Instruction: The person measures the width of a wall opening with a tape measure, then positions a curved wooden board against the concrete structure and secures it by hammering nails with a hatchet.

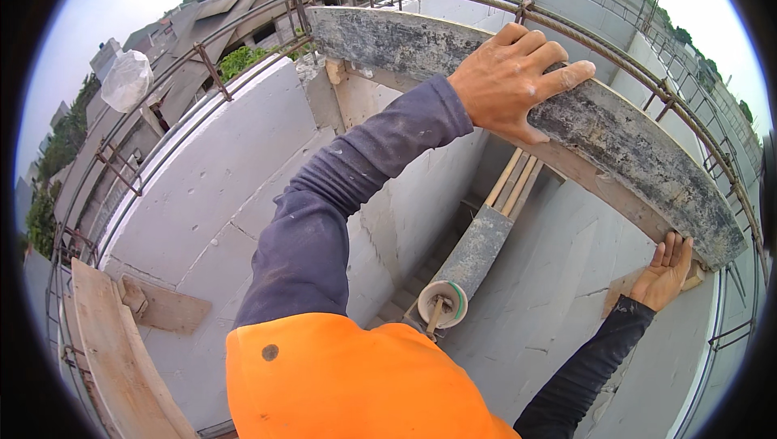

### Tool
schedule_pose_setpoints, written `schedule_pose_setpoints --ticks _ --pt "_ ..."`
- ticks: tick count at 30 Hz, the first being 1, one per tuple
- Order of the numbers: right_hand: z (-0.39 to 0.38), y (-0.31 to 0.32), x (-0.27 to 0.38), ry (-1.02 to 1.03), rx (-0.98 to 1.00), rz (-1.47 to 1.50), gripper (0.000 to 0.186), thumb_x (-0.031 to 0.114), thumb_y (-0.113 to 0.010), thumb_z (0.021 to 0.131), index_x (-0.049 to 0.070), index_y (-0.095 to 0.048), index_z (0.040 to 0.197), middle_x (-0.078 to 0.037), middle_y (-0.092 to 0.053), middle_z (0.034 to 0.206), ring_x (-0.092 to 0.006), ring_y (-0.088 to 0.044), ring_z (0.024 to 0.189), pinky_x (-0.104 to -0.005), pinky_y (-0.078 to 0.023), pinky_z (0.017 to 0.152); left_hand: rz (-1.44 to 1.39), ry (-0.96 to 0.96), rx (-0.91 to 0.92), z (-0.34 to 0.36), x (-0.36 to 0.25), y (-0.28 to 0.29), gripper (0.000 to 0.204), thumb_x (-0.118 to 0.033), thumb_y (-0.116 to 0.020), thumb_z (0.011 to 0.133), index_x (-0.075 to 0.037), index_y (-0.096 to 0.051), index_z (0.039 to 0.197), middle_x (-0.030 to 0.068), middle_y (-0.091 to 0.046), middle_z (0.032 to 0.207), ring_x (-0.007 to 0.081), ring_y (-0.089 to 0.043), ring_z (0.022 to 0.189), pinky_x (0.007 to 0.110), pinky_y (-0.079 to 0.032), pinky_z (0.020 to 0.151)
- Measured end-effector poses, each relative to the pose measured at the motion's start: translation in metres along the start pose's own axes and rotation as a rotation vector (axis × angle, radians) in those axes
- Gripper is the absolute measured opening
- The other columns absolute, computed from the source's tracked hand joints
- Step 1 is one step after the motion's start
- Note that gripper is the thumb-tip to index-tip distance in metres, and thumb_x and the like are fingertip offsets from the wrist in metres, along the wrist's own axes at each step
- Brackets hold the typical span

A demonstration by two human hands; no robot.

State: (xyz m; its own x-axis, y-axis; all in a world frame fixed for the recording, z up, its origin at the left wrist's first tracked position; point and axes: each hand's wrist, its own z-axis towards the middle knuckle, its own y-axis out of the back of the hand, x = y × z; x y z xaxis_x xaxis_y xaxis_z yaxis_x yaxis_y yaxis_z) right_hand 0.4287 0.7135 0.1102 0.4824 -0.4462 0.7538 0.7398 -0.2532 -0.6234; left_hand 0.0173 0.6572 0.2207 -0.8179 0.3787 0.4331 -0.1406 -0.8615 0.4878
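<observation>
So my left grip [514, 83] is curled over the top edge of a long, grey-stained board [623, 133] that spans the gap between pale block walls [218, 164], right beside some rebar [524, 10]. My right grip [662, 277] is at the board's right end, fingertips by its lower edge, but honestly can't tell how closed it is. Down below there's a small bucket [427, 298] near a plank [476, 249].

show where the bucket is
In the head view, the bucket is slightly right of and below centre, at the near end of the grey plank.
</observation>
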Motion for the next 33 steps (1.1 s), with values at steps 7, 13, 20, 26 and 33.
schedule_pose_setpoints --ticks 7,13,20,26,33 --pt "0.009 0.010 -0.007 0.001 0.032 0.057 0.035 0.022 -0.073 0.098 0.003 -0.066 0.125 -0.009 -0.069 0.120 -0.0193 -0.068 0.113 -0.0251 -0.056 0.088 0.014 -0.047 0.000 0.002 0.006 0.004 0.109 -0.059 -0.091 0.060 -0.021 -0.049 0.154 0.0066 -0.062 0.119 0.0247 -0.056 0.112 0.042 -0.038 0.105" --pt "0.014 0.016 -0.009 0.057 0.082 0.049 0.042 0.023 -0.071 0.099 0.000 -0.061 0.133 -0.011 -0.066 0.122 -0.0210 -0.066 0.115 -0.0281 -0.055 0.091 -0.004 -0.042 -0.008 0.004 0.004 0.005 0.109 -0.060 -0.091 0.060 -0.021 -0.049 0.154 0.0069 -0.061 0.119 0.0249 -0.056 0.111 0.042 -0.038 0.106" --pt "0.011 0.014 -0.012 0.039 0.081 0.063 0.039 0.021 -0.064 0.104 -0.001 -0.060 0.136 -0.013 -0.063 0.126 -0.0221 -0.065 0.116 -0.0280 -0.057 0.093 0.001 -0.028 0.020 -0.004 0.002 0.012 0.108 -0.059 -0.091 0.061 -0.021 -0.049 0.153 0.0060 -0.061 0.119 0.0251 -0.056 0.111 0.042 -0.038 0.105" --pt "0.000 0.011 0.009 0.031 -0.033 0.019 0.038 0.024 -0.072 0.098 0.001 -0.061 0.127 -0.009 -0.068 0.113 -0.0208 -0.068 0.112 -0.0254 -0.059 0.086 -0.088 -0.066 -0.040 0.012 -0.002 -0.007 0.108 -0.053 -0.093 0.061 -0.018 -0.048 0.153 0.0054 -0.061 0.119 0.0240 -0.055 0.111 0.042 -0.038 0.102" --pt "-0.020 -0.023 0.017 -0.027 0.018 0.068 0.035 0.020 -0.079 0.092 0.002 -0.056 0.111 -0.013 -0.072 0.096 -0.0218 -0.075 0.085 -0.0311 -0.063 0.064 0.003 0.045 0.107 0.012 -0.008 0.018 0.121 -0.034 -0.099 0.047 -0.017 -0.046 0.155 0.0059 -0.060 0.128 0.0284 -0.054 0.121 0.045 -0.037 0.109"
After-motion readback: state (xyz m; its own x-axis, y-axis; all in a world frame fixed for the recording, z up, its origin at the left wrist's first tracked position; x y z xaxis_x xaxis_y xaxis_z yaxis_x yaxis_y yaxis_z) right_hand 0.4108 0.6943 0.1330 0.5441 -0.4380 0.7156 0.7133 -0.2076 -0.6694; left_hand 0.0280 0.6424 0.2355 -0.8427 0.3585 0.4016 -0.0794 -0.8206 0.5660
